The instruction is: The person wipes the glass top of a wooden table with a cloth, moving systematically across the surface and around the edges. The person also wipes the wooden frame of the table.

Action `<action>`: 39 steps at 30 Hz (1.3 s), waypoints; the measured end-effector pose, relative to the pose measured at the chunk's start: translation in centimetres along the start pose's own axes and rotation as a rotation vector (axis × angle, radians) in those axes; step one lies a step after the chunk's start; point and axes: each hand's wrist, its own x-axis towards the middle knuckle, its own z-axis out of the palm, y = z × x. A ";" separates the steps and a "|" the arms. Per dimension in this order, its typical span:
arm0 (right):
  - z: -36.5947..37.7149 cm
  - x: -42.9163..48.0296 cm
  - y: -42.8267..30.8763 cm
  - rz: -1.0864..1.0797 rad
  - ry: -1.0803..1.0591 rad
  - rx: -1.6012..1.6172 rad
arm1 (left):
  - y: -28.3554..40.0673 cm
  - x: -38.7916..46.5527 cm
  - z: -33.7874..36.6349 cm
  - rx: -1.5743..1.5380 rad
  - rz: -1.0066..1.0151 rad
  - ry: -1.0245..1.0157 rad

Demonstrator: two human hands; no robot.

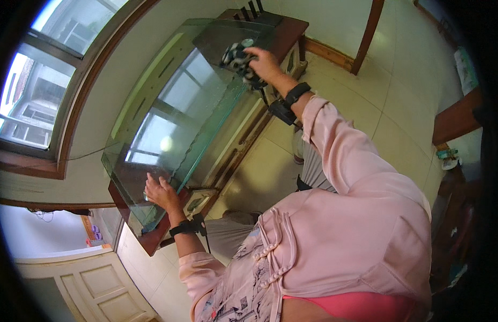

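Before me stands a low dark-red wooden table (287,34) with a glass top (152,104). My right hand (266,66) is pressed on a bunched black-and-white patterned cloth (245,66) at the far right part of the glass. Near the left end, my left hand (162,193) lies on or just over the glass, its fingers apart and holding nothing. Window light reflects in the pane. A jagged line runs along its near side, inside the greenish edge. A round pale disc (247,42) shows beside the cloth. Black bands circle both my wrists.
A wood-framed window (43,88) is in the wall beyond the table. Several dark upright pieces (251,10) rise at the table's far end. A pale panelled door (104,281) is at lower left. Light floor tiles (345,100) extend to the right, towards a wooden piece (458,116).
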 end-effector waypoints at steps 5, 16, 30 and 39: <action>-6.0 3.2 6.5 0.236 0.383 0.203 | 3.9 0.6 1.2 -0.022 0.039 -0.026; -7.7 11.0 17.8 0.035 0.207 -0.528 | 5.2 0.9 0.9 0.084 0.038 -0.086; 3.6 3.2 14.6 0.089 -0.152 -0.888 | 4.1 1.1 1.6 0.110 0.080 -0.086; 7.9 -3.4 13.8 -0.305 -0.050 -0.701 | 3.9 1.2 1.8 0.115 0.109 -0.106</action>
